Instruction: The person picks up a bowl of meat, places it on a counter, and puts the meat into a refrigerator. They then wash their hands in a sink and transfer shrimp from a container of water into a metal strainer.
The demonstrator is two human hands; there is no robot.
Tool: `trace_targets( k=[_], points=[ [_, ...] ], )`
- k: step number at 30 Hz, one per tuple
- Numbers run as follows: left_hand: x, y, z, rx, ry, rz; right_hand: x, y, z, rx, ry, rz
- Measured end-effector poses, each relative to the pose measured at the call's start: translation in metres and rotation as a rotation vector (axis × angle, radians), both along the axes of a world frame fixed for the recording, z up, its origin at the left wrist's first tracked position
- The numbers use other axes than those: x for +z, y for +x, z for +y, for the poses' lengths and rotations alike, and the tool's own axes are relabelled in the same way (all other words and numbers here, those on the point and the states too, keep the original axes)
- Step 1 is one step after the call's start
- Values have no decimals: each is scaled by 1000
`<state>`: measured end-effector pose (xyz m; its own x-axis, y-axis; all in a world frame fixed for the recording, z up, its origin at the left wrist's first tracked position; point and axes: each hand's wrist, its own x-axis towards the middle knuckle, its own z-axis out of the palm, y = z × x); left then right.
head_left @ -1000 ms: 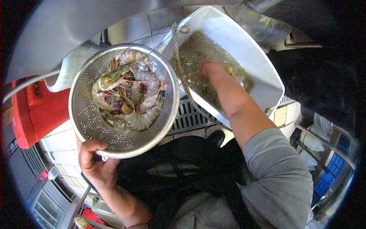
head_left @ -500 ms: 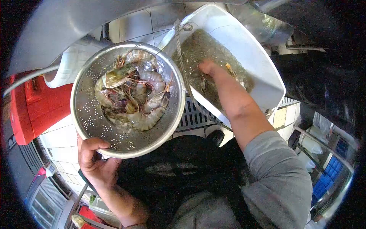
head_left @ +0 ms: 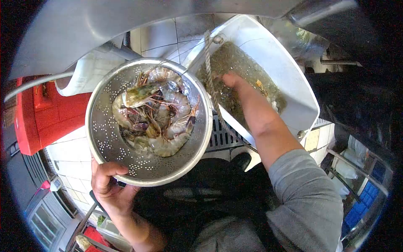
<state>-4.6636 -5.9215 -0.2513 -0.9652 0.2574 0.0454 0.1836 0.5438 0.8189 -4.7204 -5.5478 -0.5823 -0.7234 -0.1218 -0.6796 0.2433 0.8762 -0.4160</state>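
A perforated metal colander with several large raw shrimp in it is gripped at its lower left rim by my left hand, fingers over the edge. To the right stands a white tub of murky water. My right hand is partly under the water, its fingers hidden. Some orange and pale bits float near my right forearm. A rope hangs across the tub's left side, close to the colander.
A red container is at the left beside a white cylindrical object. Below the tub lies a grey slotted grate on the tiled floor. A metal rack with blue items stands at the right. Grey metal curves across the top.
The colander, my left hand and the tub appear slightly lower and further right in the view. My right hand is still in the water.
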Motion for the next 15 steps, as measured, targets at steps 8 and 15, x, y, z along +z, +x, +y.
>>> trace_targets(
  k=[8,15],
  points=[
    [1,1,-2,-2,-45,-39,50,1,-25,-823,-544,-230],
    [1,1,9,48,30,-48,47,0,-28,-1168,-998,-266]
  ],
)
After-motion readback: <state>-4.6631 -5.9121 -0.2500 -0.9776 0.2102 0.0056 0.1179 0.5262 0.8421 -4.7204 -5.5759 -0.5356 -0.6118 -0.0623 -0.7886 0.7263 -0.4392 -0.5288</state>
